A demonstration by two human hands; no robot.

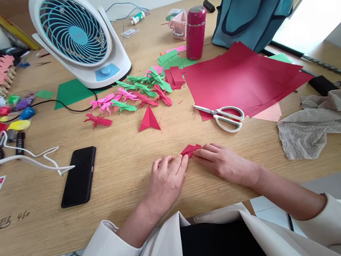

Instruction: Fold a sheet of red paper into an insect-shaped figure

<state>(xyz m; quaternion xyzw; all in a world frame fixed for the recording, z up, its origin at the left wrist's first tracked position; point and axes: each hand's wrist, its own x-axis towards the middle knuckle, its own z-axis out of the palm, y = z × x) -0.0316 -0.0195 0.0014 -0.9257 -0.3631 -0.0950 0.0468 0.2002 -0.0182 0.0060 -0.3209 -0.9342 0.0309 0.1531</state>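
One folded red paper (189, 149), small, creased and angular, on the wood-grained worktop (124, 160), its opposite ends gripped by left hand (167, 179) and right hand (222, 163); beyond it, one sharp-pointed red paper triangle (149, 120) and white-handled metal scissors (216, 111)

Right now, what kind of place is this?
Probably a craft table, though I can't tell whether at home or in a workroom: there's a small folded paper, scissors and many paper figures.
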